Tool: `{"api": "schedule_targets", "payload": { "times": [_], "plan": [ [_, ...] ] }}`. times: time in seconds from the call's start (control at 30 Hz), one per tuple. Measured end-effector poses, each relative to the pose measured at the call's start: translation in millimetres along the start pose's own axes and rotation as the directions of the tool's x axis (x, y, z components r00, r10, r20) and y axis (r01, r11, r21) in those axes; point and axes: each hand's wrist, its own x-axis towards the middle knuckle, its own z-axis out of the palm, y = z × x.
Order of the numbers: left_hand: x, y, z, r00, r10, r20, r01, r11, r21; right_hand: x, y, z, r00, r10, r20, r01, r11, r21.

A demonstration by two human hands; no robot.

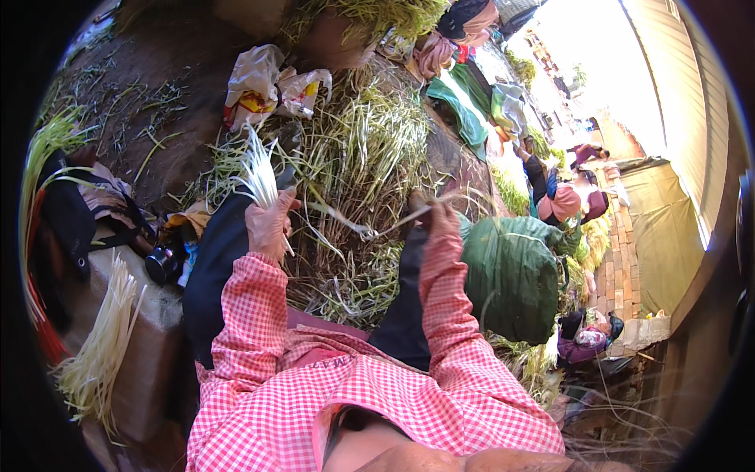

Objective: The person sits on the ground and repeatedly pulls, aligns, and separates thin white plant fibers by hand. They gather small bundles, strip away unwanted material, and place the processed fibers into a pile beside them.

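My left hand (270,223) is closed around a small bunch of pale white stalks (259,171), their thin ends fanned out above the fist. My right hand (439,223), slightly blurred, pinches a long thin leafy stalk (404,221). This strand trails toward the left hand and sags between the two. A heap of green and straw-coloured stalks (365,147) lies on the ground beyond and between my knees. To the left, a larger bundle of trimmed pale stalks (103,348) rests on a light brown block-like surface (156,307).
By my right knee stands a stuffed green woven sack (510,283). Plastic bags (253,88) lie beyond the heap. A dark round container (160,264) sits at left. Several people sit among more stalks at right, including a person in purple (581,342), near a brick wall (616,253).
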Motion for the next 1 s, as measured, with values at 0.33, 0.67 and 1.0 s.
{"api": "schedule_targets", "payload": {
  "times": [0.33,0.67,1.0],
  "plan": [
    [7,-35,-7,0.985,-0.099,0.140,0.066,0.972,0.223,-94,77,162,0.902,0.060,0.428,-0.052,0.998,-0.031],
    [4,10,-9,0.990,-0.041,-0.137,0.024,0.992,-0.124,-152,173,34,0.704,0.646,0.294,-0.184,0.567,-0.803],
    [9,15,-18,0.992,-0.121,-0.039,0.112,0.977,-0.181,-141,98,43,0.801,0.291,0.523,0.321,0.530,-0.785]
  ]
}}
